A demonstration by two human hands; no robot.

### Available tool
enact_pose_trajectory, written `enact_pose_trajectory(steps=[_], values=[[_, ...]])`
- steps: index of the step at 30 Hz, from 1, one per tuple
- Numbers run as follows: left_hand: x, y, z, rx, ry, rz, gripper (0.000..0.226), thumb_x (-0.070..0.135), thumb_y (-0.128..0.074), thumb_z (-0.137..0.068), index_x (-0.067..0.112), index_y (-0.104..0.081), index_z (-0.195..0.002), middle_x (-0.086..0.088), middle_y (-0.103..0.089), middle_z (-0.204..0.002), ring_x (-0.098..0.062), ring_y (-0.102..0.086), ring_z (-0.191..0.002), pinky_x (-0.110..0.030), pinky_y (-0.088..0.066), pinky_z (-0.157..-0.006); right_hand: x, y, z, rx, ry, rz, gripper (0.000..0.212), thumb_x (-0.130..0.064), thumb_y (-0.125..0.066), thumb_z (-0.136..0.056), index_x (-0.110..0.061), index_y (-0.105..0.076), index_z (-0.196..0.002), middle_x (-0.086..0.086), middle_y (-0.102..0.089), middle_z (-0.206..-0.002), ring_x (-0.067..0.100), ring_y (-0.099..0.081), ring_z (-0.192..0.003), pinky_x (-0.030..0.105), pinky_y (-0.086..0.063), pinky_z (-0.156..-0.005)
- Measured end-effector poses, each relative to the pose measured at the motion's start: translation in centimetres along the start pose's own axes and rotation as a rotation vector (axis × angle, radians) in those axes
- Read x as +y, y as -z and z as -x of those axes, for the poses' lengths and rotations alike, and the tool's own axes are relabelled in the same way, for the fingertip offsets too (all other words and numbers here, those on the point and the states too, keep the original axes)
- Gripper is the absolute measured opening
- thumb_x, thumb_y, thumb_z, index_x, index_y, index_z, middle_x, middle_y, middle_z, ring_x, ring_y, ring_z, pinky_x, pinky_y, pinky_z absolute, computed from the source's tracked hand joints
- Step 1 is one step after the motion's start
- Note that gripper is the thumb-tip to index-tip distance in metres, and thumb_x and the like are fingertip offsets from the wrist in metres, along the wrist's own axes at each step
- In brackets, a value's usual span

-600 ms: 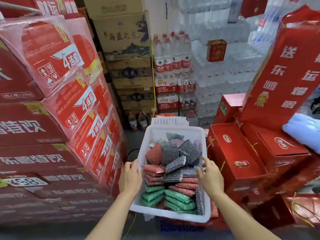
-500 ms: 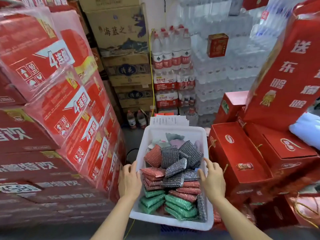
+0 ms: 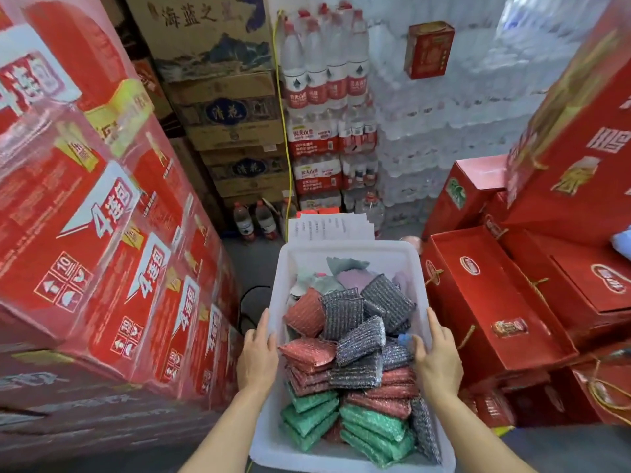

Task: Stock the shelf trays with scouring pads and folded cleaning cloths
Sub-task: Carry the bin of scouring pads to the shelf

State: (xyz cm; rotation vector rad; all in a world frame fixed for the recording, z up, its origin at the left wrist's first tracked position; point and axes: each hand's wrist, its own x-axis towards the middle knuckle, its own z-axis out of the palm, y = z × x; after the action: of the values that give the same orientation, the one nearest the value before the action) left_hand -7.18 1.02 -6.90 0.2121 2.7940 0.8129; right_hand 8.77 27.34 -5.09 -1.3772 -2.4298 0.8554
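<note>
I see both bare arms reaching forward. The left hand clasps the left rim of a white rectangular plastic bin, and the right hand clasps the right rim. Inside lie red, green and silver mesh scouring pads; soft folded cloths sit at the far end, half buried. The bin's near edge is cut off.

Head view looks steeply down, close, over tub.
</note>
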Motion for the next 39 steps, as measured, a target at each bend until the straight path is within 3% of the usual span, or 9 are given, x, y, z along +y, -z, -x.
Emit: enact_pose_trajectory(steps=[5,9,15,22,25,28,32,35,39], values=[[-0.2,0.6,1.4,0.081,0.019,0.067,0.051,0.049,-0.036,-0.100,0.045,-0.026,-0.150,-0.008,-0.055,-0.132,-0.031,-0.057,-0.116,-0.038,-0.051,-0.082,0.0,0.2,0.7,0.017,0.002,-0.101,0.059,-0.029,-0.059,-0.092,-0.029,-0.036,-0.147,-0.001,-0.056,-0.108,0.022,-0.057,-0.088,0.036,-0.046,-0.067],[0.3,2.2,4.9,0.147,0.031,0.094,0.052,0.047,-0.041,-0.099,0.045,-0.027,-0.149,-0.004,-0.059,-0.120,-0.023,-0.060,-0.096,-0.033,-0.051,-0.073,0.4,1.0,1.9,0.025,0.064,-0.197,0.060,-0.021,-0.065,-0.090,-0.023,-0.041,-0.144,0.003,-0.058,-0.105,0.023,-0.057,-0.088,0.036,-0.043,-0.068],[0.4,3.3,13.5,0.240,0.150,0.136,0.054,0.048,-0.042,-0.100,0.044,-0.024,-0.151,0.000,-0.052,-0.139,-0.028,-0.052,-0.125,-0.044,-0.048,-0.093,1.8,3.6,5.1,-0.043,0.192,-0.210,0.058,-0.016,-0.065,-0.089,-0.020,-0.044,-0.143,0.007,-0.058,-0.108,0.024,-0.055,-0.090,0.034,-0.040,-0.070],[-3.3,1.6,25.0,0.367,0.289,0.180,0.052,0.048,-0.046,-0.098,0.047,-0.031,-0.147,-0.002,-0.062,-0.124,-0.025,-0.059,-0.110,-0.032,-0.046,-0.076,4.8,6.1,11.4,-0.151,0.320,-0.169,0.057,-0.020,-0.065,-0.089,-0.026,-0.044,-0.142,0.006,-0.058,-0.109,0.020,-0.052,-0.083,0.032,-0.038,-0.067],[-4.8,1.5,29.8,0.441,0.333,0.279,0.051,0.044,-0.050,-0.097,0.049,-0.032,-0.144,-0.002,-0.061,-0.106,-0.022,-0.059,-0.097,-0.028,-0.040,-0.071,5.3,6.6,14.2,-0.216,0.378,-0.131,0.057,-0.019,-0.065,-0.089,-0.024,-0.045,-0.142,0.012,-0.059,-0.117,0.031,-0.058,-0.098,0.036,-0.043,-0.074],[-7.0,1.9,34.2,0.508,0.412,0.275,0.050,0.043,-0.049,-0.098,0.045,-0.035,-0.146,-0.003,-0.062,-0.107,-0.024,-0.060,-0.096,-0.027,-0.038,-0.070,5.2,6.0,17.3,-0.313,0.404,-0.113,0.056,-0.022,-0.063,-0.091,-0.025,-0.043,-0.143,0.011,-0.056,-0.133,0.031,-0.056,-0.114,0.038,-0.046,-0.085],[-9.9,3.8,39.3,0.581,0.515,0.238,0.051,0.042,-0.047,-0.099,0.046,-0.031,-0.147,0.007,-0.054,-0.100,-0.015,-0.053,-0.085,-0.027,-0.035,-0.069,3.3,4.6,21.7,-0.456,0.459,-0.097,0.057,-0.025,-0.059,-0.093,-0.027,-0.038,-0.146,0.007,-0.054,-0.129,0.022,-0.055,-0.094,0.033,-0.043,-0.078],[-12.2,5.5,42.0,0.626,0.626,0.227,0.051,0.044,-0.044,-0.099,0.046,-0.030,-0.148,0.004,-0.052,-0.101,-0.025,-0.058,-0.092,-0.028,-0.034,-0.069,0.9,3.2,24.5,-0.527,0.532,-0.084,0.056,-0.023,-0.058,-0.094,-0.026,-0.037,-0.146,0.004,-0.054,-0.118,0.014,-0.045,-0.081,0.032,-0.041,-0.071],[-16.0,7.2,44.5,0.745,0.737,0.205,0.049,0.050,-0.044,-0.097,0.052,-0.033,-0.144,-0.004,-0.059,-0.101,-0.029,-0.062,-0.088,-0.032,-0.041,-0.067,-2.8,0.3,28.0,-0.636,0.674,-0.076,0.057,-0.024,-0.054,-0.096,-0.032,-0.032,-0.148,0.001,-0.050,-0.108,0.019,-0.052,-0.080,0.039,-0.045,-0.067]])
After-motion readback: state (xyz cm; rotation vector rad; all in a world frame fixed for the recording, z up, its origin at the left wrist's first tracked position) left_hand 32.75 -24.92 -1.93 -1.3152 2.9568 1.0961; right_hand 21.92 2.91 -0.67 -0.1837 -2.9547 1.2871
